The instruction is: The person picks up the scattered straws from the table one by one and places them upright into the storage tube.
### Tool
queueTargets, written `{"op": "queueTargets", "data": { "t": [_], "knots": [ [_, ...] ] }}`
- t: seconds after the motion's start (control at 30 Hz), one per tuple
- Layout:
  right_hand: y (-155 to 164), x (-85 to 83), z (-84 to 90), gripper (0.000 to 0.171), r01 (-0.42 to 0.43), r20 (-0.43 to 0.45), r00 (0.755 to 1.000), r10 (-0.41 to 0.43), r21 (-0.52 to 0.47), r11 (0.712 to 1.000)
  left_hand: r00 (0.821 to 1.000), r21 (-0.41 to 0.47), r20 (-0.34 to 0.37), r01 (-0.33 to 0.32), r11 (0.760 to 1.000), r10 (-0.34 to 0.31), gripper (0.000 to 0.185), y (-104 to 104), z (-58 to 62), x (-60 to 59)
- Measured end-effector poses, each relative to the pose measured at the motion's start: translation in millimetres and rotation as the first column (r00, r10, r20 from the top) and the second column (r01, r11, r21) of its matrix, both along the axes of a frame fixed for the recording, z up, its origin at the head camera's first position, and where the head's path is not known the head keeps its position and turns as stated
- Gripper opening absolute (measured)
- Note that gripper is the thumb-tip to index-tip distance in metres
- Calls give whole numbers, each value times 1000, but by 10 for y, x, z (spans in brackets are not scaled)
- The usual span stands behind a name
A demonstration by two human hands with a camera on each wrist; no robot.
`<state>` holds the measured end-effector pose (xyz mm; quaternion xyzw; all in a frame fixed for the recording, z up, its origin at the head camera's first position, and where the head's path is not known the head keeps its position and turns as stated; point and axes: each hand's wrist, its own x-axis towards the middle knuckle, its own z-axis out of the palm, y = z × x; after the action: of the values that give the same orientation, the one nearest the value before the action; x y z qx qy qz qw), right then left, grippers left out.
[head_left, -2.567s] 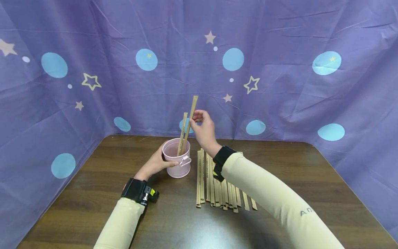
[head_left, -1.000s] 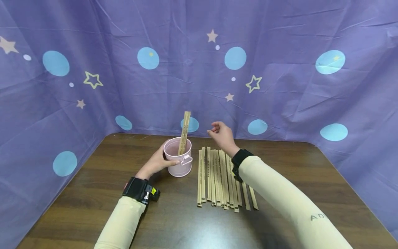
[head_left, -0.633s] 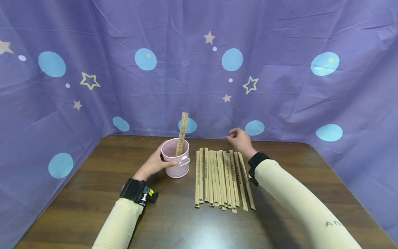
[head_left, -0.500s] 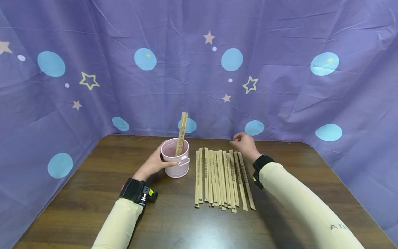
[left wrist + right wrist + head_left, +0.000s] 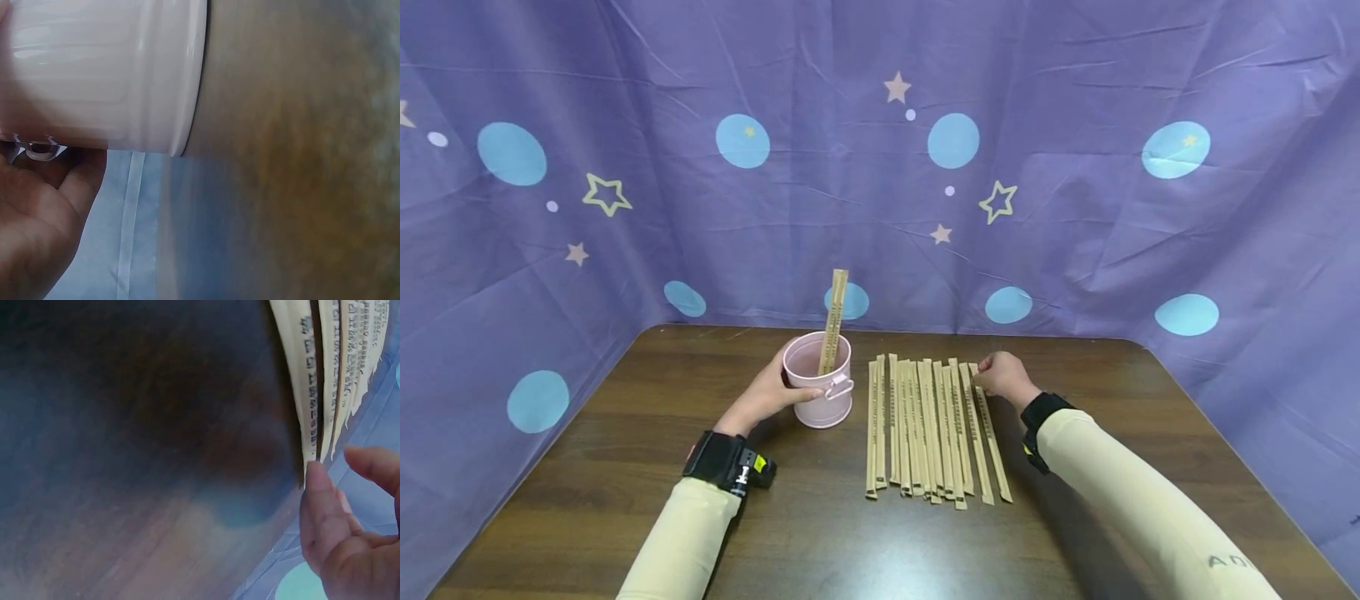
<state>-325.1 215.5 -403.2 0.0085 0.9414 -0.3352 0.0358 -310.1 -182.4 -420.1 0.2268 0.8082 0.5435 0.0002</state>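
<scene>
The head view looks forward and down from above the table, taking in both forearms and the purple backdrop. The left wrist view sits very close beside the pink bucket, also seen from the head. The right wrist view looks closely at the wrapped sticks, which the head view shares.

Both forearms reach forward, the left hand curled in a wrapping grip, the right hand lowered with fingertips pinched.
</scene>
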Motion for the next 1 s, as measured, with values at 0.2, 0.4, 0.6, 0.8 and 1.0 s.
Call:
{"op": "queueTargets", "data": {
  "t": [0.2, 0.4, 0.6, 0.8, 1.0],
  "knots": [
    [-1, 18, -48, 34, -5, 74, 997, 4, 21, 1000, 1000, 13, -4, 4, 1000, -4, 90, -9, 11, 5],
    [-8, 7, -81, 49, 5, 114, 993, -9, 36, 999, 1000, 8, -18, 6, 1000, -6, 89, -3, -9, -7],
    [23, -24, -118, 47, 33, 146, 989, -33, -1, 999, 1000, 20, -19, 16, 1000, -15, 89, 10, 7, -5],
    [59, -46, -127, 41, 80, 175, 982, -70, -50, 996, 1000, 2, -18, 3, 1000, -3, 89, 8, 4, -7],
    [92, -10, -76, 33, 90, 173, 982, -72, -96, 991, 1000, 8, -5, 1, 1000, -1, 90, 10, -5, 4]
  ]
}}
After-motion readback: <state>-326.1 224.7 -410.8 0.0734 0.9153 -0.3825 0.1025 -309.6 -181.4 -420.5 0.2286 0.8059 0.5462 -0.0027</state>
